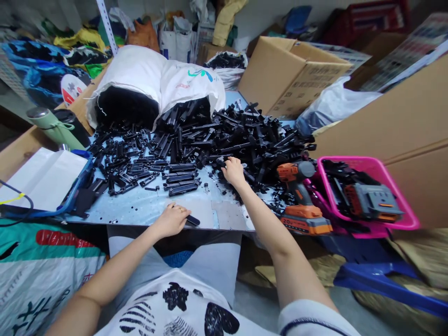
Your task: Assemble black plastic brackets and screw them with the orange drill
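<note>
The left hand (175, 218) holds a slim, round-ended black bar (193, 220), axis pointing to four o'clock, one end hidden, by the light-blue tabletop's (140, 210) six-o'clock edge; the right hand's (234, 171) grip, towards one o'clock, I cannot tell.

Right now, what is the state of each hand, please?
Left hand: closed on one end of a black part.
Right hand: at the pile; whether it holds anything cannot be told.

The battery pack (308, 221) of the cordless impact driver (297, 186) reads "20V", while the cardboard box (290, 77) bears illegible print.
</note>
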Demonstrator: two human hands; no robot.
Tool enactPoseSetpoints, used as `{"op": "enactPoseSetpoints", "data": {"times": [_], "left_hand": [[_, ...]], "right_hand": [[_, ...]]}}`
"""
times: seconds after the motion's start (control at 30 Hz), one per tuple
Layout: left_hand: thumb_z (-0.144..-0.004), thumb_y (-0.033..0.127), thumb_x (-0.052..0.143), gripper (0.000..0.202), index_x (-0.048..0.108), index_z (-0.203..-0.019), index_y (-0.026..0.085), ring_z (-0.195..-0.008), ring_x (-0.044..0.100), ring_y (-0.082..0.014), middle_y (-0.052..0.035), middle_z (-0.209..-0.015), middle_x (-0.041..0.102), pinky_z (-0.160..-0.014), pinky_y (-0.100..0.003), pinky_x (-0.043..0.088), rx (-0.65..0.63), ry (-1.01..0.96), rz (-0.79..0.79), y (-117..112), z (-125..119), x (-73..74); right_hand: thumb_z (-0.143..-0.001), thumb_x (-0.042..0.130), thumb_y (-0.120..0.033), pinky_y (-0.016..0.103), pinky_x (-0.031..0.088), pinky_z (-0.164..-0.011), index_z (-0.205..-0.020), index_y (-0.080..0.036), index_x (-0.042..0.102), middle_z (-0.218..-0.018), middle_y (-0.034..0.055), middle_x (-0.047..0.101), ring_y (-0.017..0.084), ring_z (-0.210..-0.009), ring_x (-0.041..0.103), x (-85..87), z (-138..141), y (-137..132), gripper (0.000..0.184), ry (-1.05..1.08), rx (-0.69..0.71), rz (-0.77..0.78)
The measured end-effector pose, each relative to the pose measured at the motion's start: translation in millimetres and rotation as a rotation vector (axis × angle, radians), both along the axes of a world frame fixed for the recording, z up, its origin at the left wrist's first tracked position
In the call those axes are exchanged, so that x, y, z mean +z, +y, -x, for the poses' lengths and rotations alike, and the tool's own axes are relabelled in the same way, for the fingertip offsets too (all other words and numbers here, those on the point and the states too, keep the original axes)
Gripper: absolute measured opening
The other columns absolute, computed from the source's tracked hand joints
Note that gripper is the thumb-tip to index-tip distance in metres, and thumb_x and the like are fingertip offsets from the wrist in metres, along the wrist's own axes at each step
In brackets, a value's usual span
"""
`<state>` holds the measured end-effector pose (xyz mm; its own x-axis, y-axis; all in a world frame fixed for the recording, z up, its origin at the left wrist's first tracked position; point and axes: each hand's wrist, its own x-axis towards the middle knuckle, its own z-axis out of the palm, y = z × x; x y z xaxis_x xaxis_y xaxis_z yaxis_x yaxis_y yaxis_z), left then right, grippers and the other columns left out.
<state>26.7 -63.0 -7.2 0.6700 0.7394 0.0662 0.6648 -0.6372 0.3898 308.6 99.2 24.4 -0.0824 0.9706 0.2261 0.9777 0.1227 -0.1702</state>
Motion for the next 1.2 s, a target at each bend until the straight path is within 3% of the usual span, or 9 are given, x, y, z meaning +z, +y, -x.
{"op": "enactPoseSetpoints", "data": {"times": [0.1,0.2,0.3,0.4,0.47,0.63,0.83,1.03,1.2], "left_hand": [[-0.09,0.018,0.044,0.033,0.054,-0.122,0.021,-0.098,0.057,-0.0214,-0.0081,-0.102,0.064,-0.093,-0.041,0.036,-0.026,0.095,-0.022,5.1,2.5,-6.6],[-0.092,0.021,0.043,0.032,0.053,-0.122,0.018,-0.092,0.058,-0.022,-0.0091,-0.098,0.064,-0.081,-0.036,0.041,0.097,0.152,-0.064,11.2,4.0,-16.9],[-0.091,0.024,0.048,0.033,0.053,-0.122,0.018,-0.089,0.057,-0.0222,-0.0085,-0.097,0.064,-0.077,-0.035,0.042,0.15,0.142,-0.086,15.4,4.5,-25.4],[-0.09,0.024,0.05,0.032,0.053,-0.122,0.019,-0.089,0.057,-0.0214,-0.0079,-0.097,0.063,-0.079,-0.034,0.042,0.14,0.113,-0.101,15.5,5.3,-30.5],[-0.09,0.024,0.049,0.032,0.052,-0.122,0.019,-0.089,0.057,-0.0214,-0.0081,-0.098,0.062,-0.079,-0.035,0.043,0.138,0.108,-0.107,14.4,4.6,-32.2],[-0.089,0.028,0.052,0.035,0.051,-0.123,0.017,-0.096,0.056,-0.0228,-0.0092,-0.102,0.061,-0.08,-0.035,0.044,0.129,0.101,-0.111,15.3,-7.9,-31.9],[-0.09,0.023,0.05,0.024,0.055,-0.112,0.016,-0.097,0.056,-0.0223,-0.0085,-0.098,0.062,-0.082,-0.034,0.045,0.119,0.103,-0.075,20.3,-17.0,-30.4],[-0.091,0.027,0.047,0.025,0.055,-0.111,0.015,-0.098,0.055,-0.0249,-0.0111,-0.099,0.061,-0.083,-0.037,0.045,0.121,0.056,-0.016,21.7,-16.3,-25.3],[-0.091,0.026,0.044,0.028,0.054,-0.115,0.016,-0.097,0.055,-0.0245,-0.0106,-0.102,0.06,-0.084,-0.037,0.044,0.069,0.065,0.041,26.5,-22.7,-13.7]], "right_hand": [[-0.088,0.047,-0.029,0.044,0.039,-0.086,-0.104,-0.013,0.059,-0.116,0.0168,0.058,0.03,-0.106,0.046,9.7,0.3,-4.6,0.026,0.057,0.09,-0.113],[-0.091,0.041,-0.026,0.039,0.041,-0.085,-0.11,-0.016,0.057,-0.106,0.0124,0.062,0.024,-0.098,0.05,16.5,12.3,-42.3,0.026,0.101,0.382,-0.216],[-0.093,0.037,-0.016,0.035,0.04,-0.085,-0.106,-0.019,0.059,-0.109,0.0082,0.063,0.02,-0.103,0.051,1.3,24.7,-96.2,0.026,-0.031,0.81,-0.158],[-0.094,0.035,-0.014,0.034,0.04,-0.086,-0.102,-0.018,0.06,-0.12,0.008,0.059,0.019,-0.112,0.048,-25.1,25.1,-140.4,0.026,-0.171,1.051,0.001],[-0.094,0.034,-0.013,0.034,0.039,-0.09,-0.107,-0.018,0.059,-0.126,0.0085,0.055,0.019,-0.116,0.046,-36.6,22.0,-155.0,0.028,-0.175,0.998,0.084],[-0.094,0.04,-0.031,0.033,0.042,-0.085,-0.119,-0.013,0.05,-0.109,0.0139,0.057,0.024,-0.103,0.05,-35.7,40.6,-150.5,0.033,-0.098,0.23,0.188],[-0.09,0.045,-0.031,0.031,0.042,-0.077,-0.102,-0.012,0.053,-0.106,0.0158,0.056,0.026,-0.104,0.05,-31.7,64.2,-136.7,0.024,-0.18,-0.033,0.357],[-0.092,0.042,-0.036,0.028,0.037,-0.061,-0.106,-0.014,0.046,-0.088,0.012,0.065,0.024,-0.079,0.061,-16.5,31.8,-139.7,0.027,-0.232,0.08,0.481],[-0.093,0.039,-0.049,0.026,0.035,-0.064,-0.101,-0.017,0.048,-0.088,0.0095,0.064,0.021,-0.079,0.061,-5.9,23.6,-154.3,0.034,-0.209,0.543,0.504]]}}
